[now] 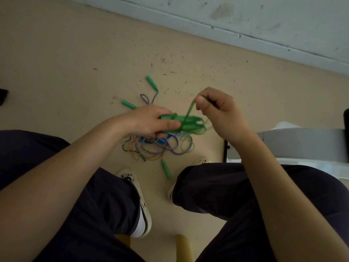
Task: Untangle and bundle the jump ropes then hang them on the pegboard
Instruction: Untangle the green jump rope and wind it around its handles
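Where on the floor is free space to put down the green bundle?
Bare floor lies left of the green handles, up to the wall. Another patch lies right of the right hand, toward the grey object. Between the shoes, the tangled ropes crowd it.

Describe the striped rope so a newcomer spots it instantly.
Look at the tangled pile on the beige floor between the person's shoes. The striped rope loops through its right side. It alone is thick, braided and blue-and-white twisted; the neighbouring cords are thin and plain.

Tangled ropes (158, 146) on beige floor (56, 63)
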Action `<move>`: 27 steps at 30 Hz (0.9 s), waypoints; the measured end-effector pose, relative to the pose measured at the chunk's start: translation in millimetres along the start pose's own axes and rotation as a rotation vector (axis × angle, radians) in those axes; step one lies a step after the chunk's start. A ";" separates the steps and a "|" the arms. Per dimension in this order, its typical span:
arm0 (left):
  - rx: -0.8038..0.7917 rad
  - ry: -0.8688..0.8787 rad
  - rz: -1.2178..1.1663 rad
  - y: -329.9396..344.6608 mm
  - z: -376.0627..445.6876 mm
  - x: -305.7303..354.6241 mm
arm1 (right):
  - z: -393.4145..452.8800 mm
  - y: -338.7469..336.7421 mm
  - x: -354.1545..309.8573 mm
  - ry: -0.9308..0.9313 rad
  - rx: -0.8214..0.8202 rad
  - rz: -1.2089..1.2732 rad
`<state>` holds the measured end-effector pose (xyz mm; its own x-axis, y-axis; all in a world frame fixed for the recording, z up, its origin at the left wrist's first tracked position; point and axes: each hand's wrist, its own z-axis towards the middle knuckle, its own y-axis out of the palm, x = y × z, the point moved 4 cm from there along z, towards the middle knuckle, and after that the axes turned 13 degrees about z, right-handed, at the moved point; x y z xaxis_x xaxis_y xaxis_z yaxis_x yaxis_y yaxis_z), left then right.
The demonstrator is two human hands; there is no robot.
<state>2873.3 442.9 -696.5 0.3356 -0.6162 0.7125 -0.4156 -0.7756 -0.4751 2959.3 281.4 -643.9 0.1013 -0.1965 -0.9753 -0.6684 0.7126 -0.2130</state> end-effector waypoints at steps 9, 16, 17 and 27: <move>-0.114 0.185 -0.021 16.2 -2.4 21.2 | -5.3 12.1 22.4 0.171 0.038 -0.044; -0.041 0.196 -0.007 12.5 -5.2 15.4 | -3.5 12.8 20.8 0.193 0.026 0.048; -0.038 0.199 -0.006 11.7 -4.9 14.5 | -3.2 12.5 21.9 0.208 0.018 0.050; 0.148 0.191 -0.244 -1.6 -5.2 12.9 | -2.5 10.3 28.6 0.305 -0.060 0.303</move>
<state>2873.8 436.9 -683.9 0.2396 -0.3845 0.8915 -0.2109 -0.9169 -0.3388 2953.5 281.4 -673.9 -0.3223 -0.1808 -0.9292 -0.6772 0.7299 0.0928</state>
